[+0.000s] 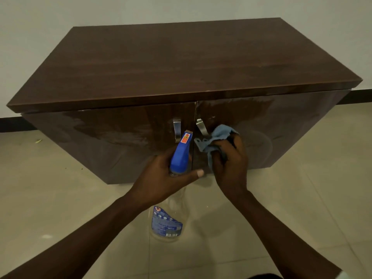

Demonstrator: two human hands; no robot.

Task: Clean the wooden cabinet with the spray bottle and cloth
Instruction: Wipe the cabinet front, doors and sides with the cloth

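A dark wooden cabinet (181,63) stands against a pale wall (181,9), its flat top bare. Two metal handles (177,129) jut from the closed doors, beside the left hand (171,178) with a spray bottle (179,156) and the right hand (229,164) with a cloth (213,139). Tiled floor (302,188) lies open on both sides.

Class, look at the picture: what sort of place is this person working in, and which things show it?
Probably an indoor room in a home, sparsely furnished: a low wooden cabinet stands against a plain white wall on a pale tiled floor.
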